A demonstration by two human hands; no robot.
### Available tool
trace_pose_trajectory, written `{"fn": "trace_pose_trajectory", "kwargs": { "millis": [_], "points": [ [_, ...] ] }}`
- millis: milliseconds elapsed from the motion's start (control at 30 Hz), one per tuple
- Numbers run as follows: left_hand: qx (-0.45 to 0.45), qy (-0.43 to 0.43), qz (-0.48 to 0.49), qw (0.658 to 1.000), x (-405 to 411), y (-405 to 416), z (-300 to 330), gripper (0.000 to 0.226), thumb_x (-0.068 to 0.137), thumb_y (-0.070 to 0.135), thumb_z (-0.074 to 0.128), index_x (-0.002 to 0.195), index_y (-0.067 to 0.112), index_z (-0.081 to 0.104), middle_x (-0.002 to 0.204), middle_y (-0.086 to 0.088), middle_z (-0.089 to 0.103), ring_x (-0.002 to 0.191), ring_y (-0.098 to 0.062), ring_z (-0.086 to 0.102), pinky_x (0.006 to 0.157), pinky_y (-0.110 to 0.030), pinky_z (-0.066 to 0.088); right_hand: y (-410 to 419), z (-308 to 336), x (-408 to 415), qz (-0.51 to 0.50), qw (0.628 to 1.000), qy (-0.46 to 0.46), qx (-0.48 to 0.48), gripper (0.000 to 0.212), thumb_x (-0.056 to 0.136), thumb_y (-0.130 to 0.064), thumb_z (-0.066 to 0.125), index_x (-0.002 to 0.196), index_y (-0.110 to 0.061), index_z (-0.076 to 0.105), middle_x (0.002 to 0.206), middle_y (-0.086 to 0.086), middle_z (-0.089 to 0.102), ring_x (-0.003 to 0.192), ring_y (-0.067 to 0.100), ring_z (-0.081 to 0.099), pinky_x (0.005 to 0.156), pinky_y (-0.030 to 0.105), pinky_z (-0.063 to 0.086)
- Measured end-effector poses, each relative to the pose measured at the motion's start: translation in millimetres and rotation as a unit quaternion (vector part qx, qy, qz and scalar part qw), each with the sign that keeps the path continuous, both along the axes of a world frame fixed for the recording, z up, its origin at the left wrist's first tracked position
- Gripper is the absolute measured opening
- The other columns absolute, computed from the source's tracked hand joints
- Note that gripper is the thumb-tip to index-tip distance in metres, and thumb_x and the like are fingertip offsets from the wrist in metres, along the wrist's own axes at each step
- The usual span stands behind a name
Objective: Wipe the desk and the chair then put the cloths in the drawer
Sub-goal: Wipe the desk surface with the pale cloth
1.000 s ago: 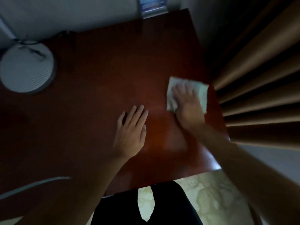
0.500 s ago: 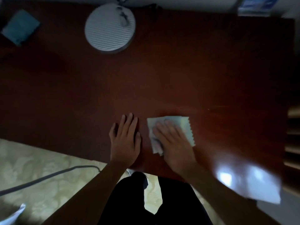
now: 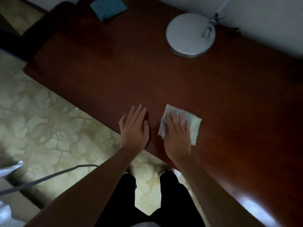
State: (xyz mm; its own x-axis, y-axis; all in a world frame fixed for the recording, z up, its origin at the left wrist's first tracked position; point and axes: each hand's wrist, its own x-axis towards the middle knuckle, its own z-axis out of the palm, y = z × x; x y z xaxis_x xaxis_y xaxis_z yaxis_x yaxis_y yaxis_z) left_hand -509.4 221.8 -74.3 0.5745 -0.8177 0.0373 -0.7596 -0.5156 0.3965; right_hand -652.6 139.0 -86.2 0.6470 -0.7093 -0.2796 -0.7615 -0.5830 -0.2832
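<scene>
left hand [image 3: 133,128]: flat, fingers straight | right hand [image 3: 177,133]: flat, palm down

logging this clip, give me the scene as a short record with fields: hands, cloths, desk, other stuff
left hand: left hand lies flat, fingers straight, on the near edge of the desk, holding nothing
right hand: right hand presses flat on the pale cloth
pale cloth: pale zigzag-edged wiping cloth spread on the desk, partly under the right hand
second cloth: folded teal cloth at the far corner, untouched
desk: dark reddish-brown wooden desk
other: round white ribbed lamp base near the wall
floor: pale floral-patterned floor
</scene>
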Motion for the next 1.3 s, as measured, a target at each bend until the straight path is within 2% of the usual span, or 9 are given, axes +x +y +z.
{"fn": "trace_pose_trajectory", "kwargs": {
  "millis": [133, 267, 400, 667, 800, 900, 1100, 1200, 1300],
  "points": [
    [-0.018, 0.027, 0.023, 0.999, 52.8, 34.8, 7.0, 0.047, 0.090, 0.027, 0.041, 0.128, 0.013, 0.064, 0.140, -0.004, 0.059, 0.136, -0.024, 0.048, 0.109, -0.046, 0.033, 49.0, 4.1, 44.8, -0.006, 0.999, 0.039, 0.030, 0.072, 0.086, -0.035, 0.029, 0.153, -0.010, 0.029, 0.161, 0.011, 0.024, 0.149, 0.034, 0.015, 0.120, 0.052, 0.015],
    [-0.033, 0.058, 0.026, 0.997, 101.7, 65.3, 19.2, 0.046, 0.088, 0.027, 0.041, 0.124, 0.013, 0.066, 0.135, -0.004, 0.063, 0.131, -0.024, 0.053, 0.107, -0.044, 0.037, 63.1, 9.3, 83.0, -0.037, 0.996, 0.071, 0.030, 0.070, 0.091, -0.036, 0.008, 0.157, -0.013, 0.010, 0.165, 0.009, 0.006, 0.151, 0.031, -0.002, 0.122, 0.046, 0.000],
    [-0.055, 0.070, -0.002, 0.996, 164.1, 92.6, 39.2, 0.042, 0.086, 0.022, 0.043, 0.116, 0.010, 0.069, 0.121, -0.005, 0.069, 0.113, -0.026, 0.064, 0.096, -0.043, 0.049, 72.8, 17.1, 132.3, -0.066, 0.993, 0.095, 0.023, 0.064, 0.103, -0.032, 0.028, 0.157, -0.015, -0.002, 0.165, 0.008, -0.005, 0.151, 0.031, -0.008, 0.122, 0.045, -0.002],
    [-0.033, 0.089, -0.009, 0.995, 272.3, 127.9, 61.8, 0.032, 0.085, 0.005, 0.059, 0.116, 0.013, 0.068, 0.118, -0.004, 0.069, 0.106, -0.026, 0.065, 0.084, -0.040, 0.056, 89.8, 18.6, 226.7, -0.035, 0.995, 0.087, 0.031, 0.075, 0.092, -0.045, 0.000, 0.154, -0.010, 0.024, 0.161, 0.012, 0.021, 0.150, 0.037, 0.010, 0.119, 0.048, 0.015],
    [-0.032, 0.114, 0.013, 0.993, 321.9, 131.4, 67.6, 0.034, 0.085, 0.011, 0.053, 0.115, 0.016, 0.068, 0.116, 0.000, 0.069, 0.105, -0.021, 0.065, 0.083, -0.037, 0.056, 84.1, 9.8, 287.2, -0.001, 0.998, 0.066, 0.000, 0.066, 0.095, -0.042, 0.019, 0.140, -0.005, 0.050, 0.145, 0.017, 0.048, 0.138, 0.042, 0.039, 0.107, 0.055, 0.038],
    [-0.031, 0.125, 0.023, 0.991, 352.5, 124.5, 67.4, 0.037, 0.083, 0.015, 0.048, 0.112, 0.015, 0.070, 0.113, 0.000, 0.069, 0.104, -0.020, 0.066, 0.085, -0.036, 0.055, 72.2, 4.1, 328.8, 0.022, 0.999, 0.049, -0.009, 0.059, 0.094, -0.038, 0.029, 0.138, -0.005, 0.052, 0.142, 0.016, 0.051, 0.134, 0.042, 0.044, 0.101, 0.056, 0.043],
    [-0.010, 0.138, 0.013, 0.990, 421.9, 78.2, 58.3, 0.034, 0.086, 0.017, 0.048, 0.112, 0.015, 0.070, 0.114, 0.000, 0.068, 0.106, -0.018, 0.063, 0.091, -0.031, 0.052, 12.7, -2.2, 428.2, -0.005, 0.999, -0.029, -0.038, 0.055, 0.100, -0.037, 0.029, 0.139, -0.007, 0.053, 0.147, 0.015, 0.048, 0.138, 0.041, 0.039, 0.107, 0.058, 0.037],
    [0.015, 0.140, -0.021, 0.990, 458.3, 46.0, 49.0, 0.034, 0.090, 0.016, 0.050, 0.119, 0.017, 0.067, 0.121, 0.002, 0.065, 0.112, -0.017, 0.059, 0.097, -0.030, 0.047, -45.5, -4.3, 481.9, -0.038, 0.999, -0.022, -0.030, 0.057, 0.102, -0.039, 0.022, 0.148, -0.011, 0.040, 0.155, 0.011, 0.037, 0.146, 0.036, 0.025, 0.115, 0.054, 0.025],
    [0.055, 0.144, -0.051, 0.987, 492.3, 14.0, 41.0, 0.041, 0.093, 0.022, 0.046, 0.131, 0.017, 0.060, 0.136, 0.000, 0.058, 0.127, -0.019, 0.052, 0.106, -0.042, 0.043, -109.1, -9.1, 515.1, -0.070, 0.996, -0.001, -0.048, 0.052, 0.106, -0.035, 0.022, 0.154, -0.015, 0.026, 0.161, 0.008, 0.023, 0.149, 0.032, 0.012, 0.118, 0.049, 0.015]
  ]
}}
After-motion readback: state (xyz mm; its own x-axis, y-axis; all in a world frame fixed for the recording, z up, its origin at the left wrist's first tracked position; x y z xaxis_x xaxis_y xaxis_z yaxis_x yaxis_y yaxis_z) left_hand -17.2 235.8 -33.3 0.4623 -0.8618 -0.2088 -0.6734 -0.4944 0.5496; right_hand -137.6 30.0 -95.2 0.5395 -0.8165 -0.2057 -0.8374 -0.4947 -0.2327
